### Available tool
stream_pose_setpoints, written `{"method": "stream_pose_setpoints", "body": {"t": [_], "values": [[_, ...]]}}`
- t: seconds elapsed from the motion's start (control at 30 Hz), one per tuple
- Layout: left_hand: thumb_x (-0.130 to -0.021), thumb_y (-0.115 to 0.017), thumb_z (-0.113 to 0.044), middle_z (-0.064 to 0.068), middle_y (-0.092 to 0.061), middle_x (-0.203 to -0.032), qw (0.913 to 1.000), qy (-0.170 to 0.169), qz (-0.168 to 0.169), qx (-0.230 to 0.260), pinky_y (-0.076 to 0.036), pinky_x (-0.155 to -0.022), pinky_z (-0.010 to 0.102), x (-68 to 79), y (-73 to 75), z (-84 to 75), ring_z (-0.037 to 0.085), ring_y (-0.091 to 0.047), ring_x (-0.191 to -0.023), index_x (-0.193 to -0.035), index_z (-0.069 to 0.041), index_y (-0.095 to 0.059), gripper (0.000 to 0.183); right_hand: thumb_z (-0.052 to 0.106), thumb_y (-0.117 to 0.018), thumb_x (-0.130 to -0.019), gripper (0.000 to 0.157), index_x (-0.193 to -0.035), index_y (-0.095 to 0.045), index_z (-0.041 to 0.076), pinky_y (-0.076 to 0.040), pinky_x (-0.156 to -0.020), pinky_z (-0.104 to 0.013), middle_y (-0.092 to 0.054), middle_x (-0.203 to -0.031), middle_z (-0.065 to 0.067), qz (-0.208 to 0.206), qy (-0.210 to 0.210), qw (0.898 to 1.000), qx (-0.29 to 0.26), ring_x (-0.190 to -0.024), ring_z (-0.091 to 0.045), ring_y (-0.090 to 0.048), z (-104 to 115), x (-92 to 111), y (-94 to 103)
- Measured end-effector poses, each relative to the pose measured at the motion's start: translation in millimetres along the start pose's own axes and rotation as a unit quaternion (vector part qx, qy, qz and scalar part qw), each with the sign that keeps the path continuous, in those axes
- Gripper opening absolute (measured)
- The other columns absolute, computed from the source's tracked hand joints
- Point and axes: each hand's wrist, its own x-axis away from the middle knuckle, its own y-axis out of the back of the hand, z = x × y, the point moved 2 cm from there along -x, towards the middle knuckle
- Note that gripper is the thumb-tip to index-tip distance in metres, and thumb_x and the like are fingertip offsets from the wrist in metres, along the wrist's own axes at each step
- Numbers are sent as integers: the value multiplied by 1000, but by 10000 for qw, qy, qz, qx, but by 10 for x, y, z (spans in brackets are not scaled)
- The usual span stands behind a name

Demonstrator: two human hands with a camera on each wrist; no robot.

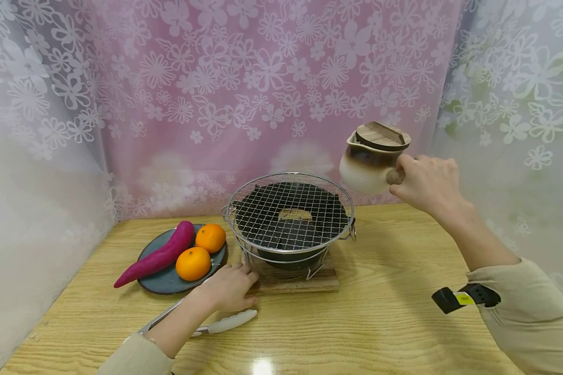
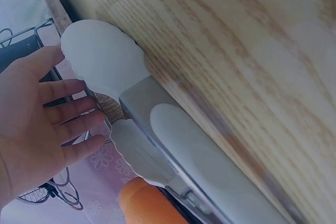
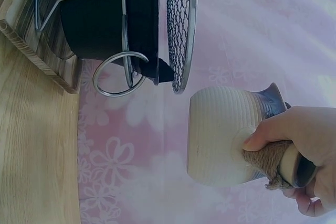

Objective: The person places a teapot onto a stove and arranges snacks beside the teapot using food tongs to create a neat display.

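My right hand (image 1: 429, 179) grips the twine-wrapped side handle (image 3: 270, 161) of a cream and brown ceramic teapot (image 1: 368, 166). The pot hangs in the air, right of the grill and above its rim, with a round wooden lid (image 1: 382, 136) on top. The round wire grill rack (image 1: 291, 242) covers a black charcoal stove (image 1: 286, 260) on a wooden board (image 1: 295, 284). My left hand (image 1: 230, 286) is low at the board's front left corner, fingers spread and holding nothing. Close by it lie tongs (image 2: 105, 56) with white tips; whether the fingers touch them I cannot tell.
Left of the stove, a dark blue plate (image 1: 159, 284) bears a purple sweet potato (image 1: 161, 255) and two oranges (image 1: 193, 263). A metal ring handle (image 3: 121, 93) sticks out from the stove's side. Behind the wooden table (image 1: 403, 312) hangs a pink flowered curtain (image 1: 272, 78).
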Motion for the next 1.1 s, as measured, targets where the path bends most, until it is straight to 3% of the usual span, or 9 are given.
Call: {"method": "stream_pose_setpoints", "body": {"t": [1.1], "values": [[-84,-63,-43,9,-57,-113,10000,17,62,-23,-44,-84,42,-8,-3,-6,27,-53,-103,-116,-7,-61,48,23,-63,-72,20,-83,-55,8,-34,-55,-49,-52,-66,-8,17,125,9999,40,-58,-29,-48,80,-43,53]]}}
